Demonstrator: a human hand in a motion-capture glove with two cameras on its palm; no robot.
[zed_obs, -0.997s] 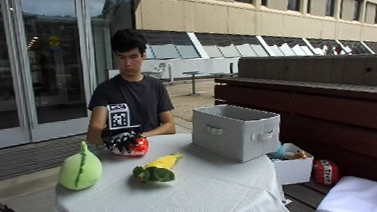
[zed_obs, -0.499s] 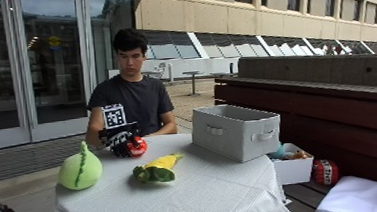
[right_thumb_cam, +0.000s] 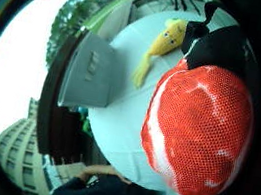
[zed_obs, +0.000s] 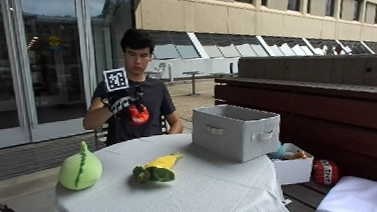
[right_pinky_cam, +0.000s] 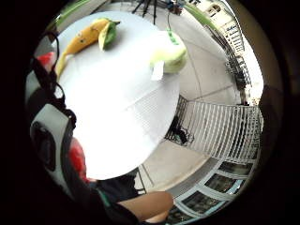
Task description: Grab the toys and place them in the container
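The right hand (zed_obs: 125,101) held the red toy (zed_obs: 138,114) raised in open air above the near edge of the round table (zed_obs: 201,195), with nothing around it. Between hand and grey container (zed_obs: 236,131) the space was unobstructed; the container's top stood open, its near wall rising below hand level. Below and ahead of the hand lay the yellow corn toy (zed_obs: 157,168); the green melon toy (zed_obs: 80,169) stood further out to its other side. Bare tablecloth separated these obstacles, and all stood apart.
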